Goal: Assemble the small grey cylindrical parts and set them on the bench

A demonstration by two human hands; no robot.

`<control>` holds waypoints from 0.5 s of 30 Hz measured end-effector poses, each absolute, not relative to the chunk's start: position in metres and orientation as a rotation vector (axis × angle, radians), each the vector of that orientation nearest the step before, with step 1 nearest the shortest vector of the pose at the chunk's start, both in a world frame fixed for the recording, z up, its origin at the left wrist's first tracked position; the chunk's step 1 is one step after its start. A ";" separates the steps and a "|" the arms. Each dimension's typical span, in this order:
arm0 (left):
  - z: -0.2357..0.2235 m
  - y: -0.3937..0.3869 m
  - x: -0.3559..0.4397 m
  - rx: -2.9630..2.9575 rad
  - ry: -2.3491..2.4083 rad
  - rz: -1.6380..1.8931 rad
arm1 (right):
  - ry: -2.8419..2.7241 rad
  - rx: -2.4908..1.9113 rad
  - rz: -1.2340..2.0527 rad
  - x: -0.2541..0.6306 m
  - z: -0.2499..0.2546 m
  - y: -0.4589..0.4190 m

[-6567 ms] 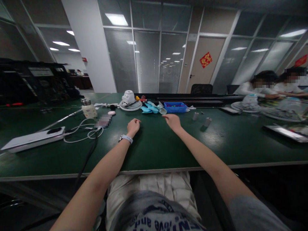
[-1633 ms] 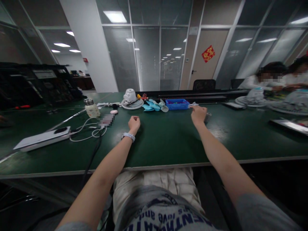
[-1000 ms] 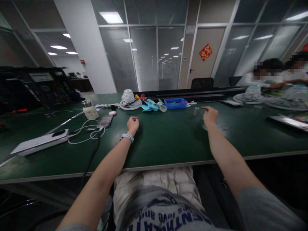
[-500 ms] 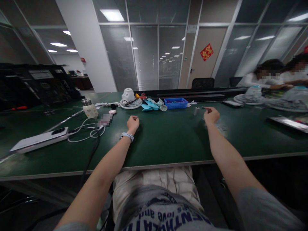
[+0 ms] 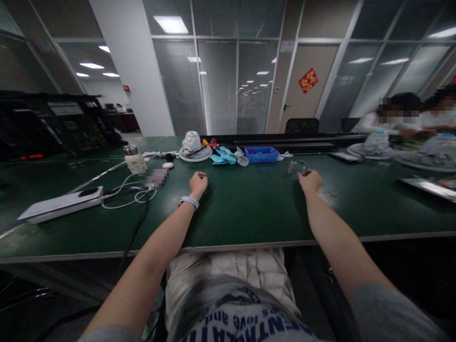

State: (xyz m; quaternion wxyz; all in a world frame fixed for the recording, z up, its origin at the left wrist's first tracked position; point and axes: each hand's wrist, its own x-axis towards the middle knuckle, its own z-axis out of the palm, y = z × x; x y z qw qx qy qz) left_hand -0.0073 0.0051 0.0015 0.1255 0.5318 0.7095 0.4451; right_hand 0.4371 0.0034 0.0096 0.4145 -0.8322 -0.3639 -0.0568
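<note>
My right hand (image 5: pixel 310 181) is closed around a small grey metal cylinder (image 5: pixel 306 171), whose top shows above the fingers. A second upright cylinder (image 5: pixel 292 166) of the same look stands just to its left, apart from the hand. Behind them a small thin piece (image 5: pixel 302 162) lies on the table, too small to name. My left hand (image 5: pixel 198 182) rests on the table near the middle, fingers curled in, with nothing visible in it.
A blue bin (image 5: pixel 261 155), light-blue fan blades (image 5: pixel 224 156) and a white fan body (image 5: pixel 192 146) line the back of the green table (image 5: pixel 245 209). To the left are a bottle (image 5: pixel 135 160), cables and a white box (image 5: pixel 60 204). Co-workers sit at right.
My right hand has drawn down slightly from the thin piece, which now lies behind it, and has closed on the near cylinder. My left hand has stayed in place.
</note>
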 end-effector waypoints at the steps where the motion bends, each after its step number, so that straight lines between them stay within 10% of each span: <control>1: 0.001 0.005 -0.007 1.558 2.069 1.291 | -0.974 -2.044 -0.165 0.431 0.013 0.005; 15: 0.007 -0.002 -0.004 1.578 2.021 1.278 | -1.901 -1.283 0.284 0.208 0.005 0.007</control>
